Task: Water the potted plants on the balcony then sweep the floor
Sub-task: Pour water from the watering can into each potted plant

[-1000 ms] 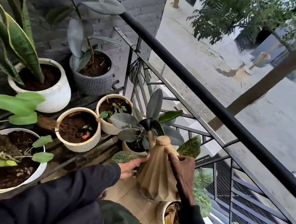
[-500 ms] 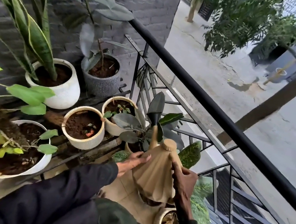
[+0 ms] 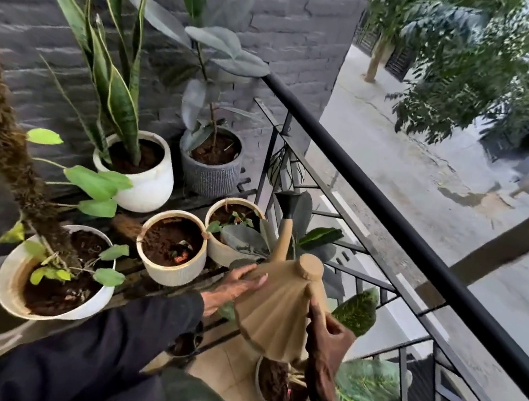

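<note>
Grips with right hand [image 3: 326, 336] the back of a tan ribbed watering can [image 3: 273, 309], fingers curled round its handle; lays left hand [image 3: 232, 287] flat on the can's left flank, fingers straight. Holds the can in the air over the tiled floor, between the plant shelf and the railing. Points the spout up and away, its black rose [image 3: 287, 200] just right of the farther cream pot [image 3: 215, 248].

Faces a grey brick wall [image 3: 286, 13] on the left and a black railing [image 3: 378, 197] running diagonally on the right, with a street beyond. Looks down on a big white pot [image 3: 7, 270] with a mossy pole, then a white pot [image 3: 150, 189] of snake plant, a grey ribbed pot [image 3: 211, 174] with a broad-leaved plant, and a nearer cream pot [image 3: 172, 272] of dark soil touching the farther one. Ends with a small pot [image 3: 258, 372] of soil on the floor, directly under the can.
</note>
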